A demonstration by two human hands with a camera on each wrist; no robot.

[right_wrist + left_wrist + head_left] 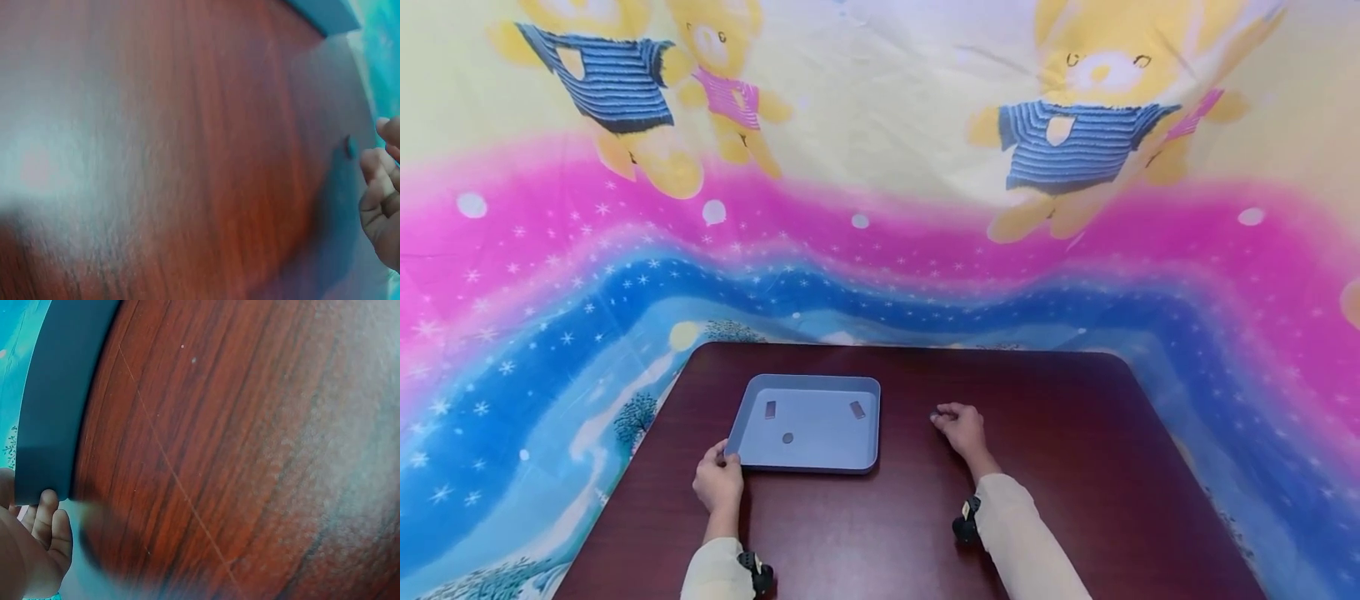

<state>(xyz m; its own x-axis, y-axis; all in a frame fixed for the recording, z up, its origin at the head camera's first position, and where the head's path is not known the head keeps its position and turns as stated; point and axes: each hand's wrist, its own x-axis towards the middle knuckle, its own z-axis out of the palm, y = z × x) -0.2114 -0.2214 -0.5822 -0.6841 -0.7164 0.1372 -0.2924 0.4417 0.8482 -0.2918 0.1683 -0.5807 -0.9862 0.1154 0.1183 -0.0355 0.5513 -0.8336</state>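
Note:
A shallow grey-blue tray (pixel 831 427) lies on the table, left of centre. Two small brownish rectangular pieces (pixel 771 410) and a small grey disc (pixel 787 438) are inside it. My left hand (pixel 718 482) grips the tray's near left corner; in the left wrist view its fingers (pixel 47 515) bend at the end of the tray's outer wall (pixel 53 406). Right of the tray, my right hand (pixel 962 429) has a small dark round piece (pixel 934 414) at its fingertips. The right wrist view shows this piece (pixel 350 147) edge-on beside the curled fingers (pixel 378 187).
The table (pixel 880 533) is dark reddish wood with a glossy top. Behind it hangs a printed cloth (pixel 880 283) with bears and snowflakes. Black wrist cameras (pixel 967 522) sit on both sleeves. The tray's corner (pixel 331 15) shows at the top of the right wrist view.

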